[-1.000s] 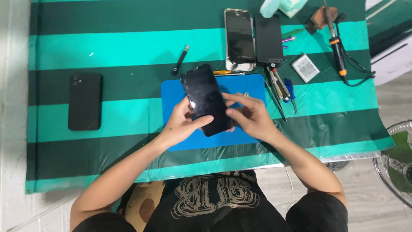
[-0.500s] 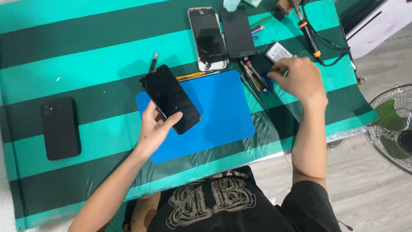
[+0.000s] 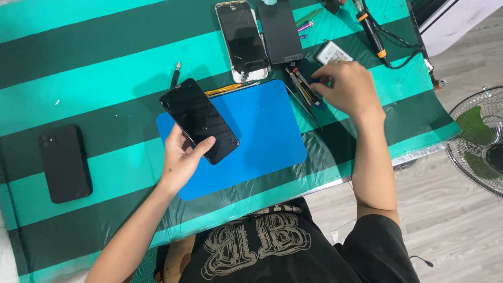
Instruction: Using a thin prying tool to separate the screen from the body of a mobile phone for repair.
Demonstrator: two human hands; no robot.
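Left hand [image 3: 182, 157] grips the black phone [image 3: 199, 120] by its lower end, thumb laid across the glass, fingers wrapped underneath — closed firmly on it. Phone's long axis runs diagonally, upper left to lower right of the frame, hanging over the left edge of the blue mat [image 3: 262, 141]. Right hand [image 3: 346, 89] is well apart from it, up in the upper right, fingers curled down over the cluster of small tools [image 3: 304, 89] just off the mat's top right corner; it looks to be pinching one, but I can't tell whether anything is actually gripped. So tools lie directly under the right hand, and the phone is down-left of it across the open mat — most of the mat's surface between the two hands is bare. Crowded above the tools: two dark phone panels [image 3: 262, 36], a small white pack [image 3: 332, 52], a soldering iron [image 3: 372, 31] with cable. Spare black phone [image 3: 65, 162] sits far left on the striped tabletop [image 3: 105, 63], out of the way.
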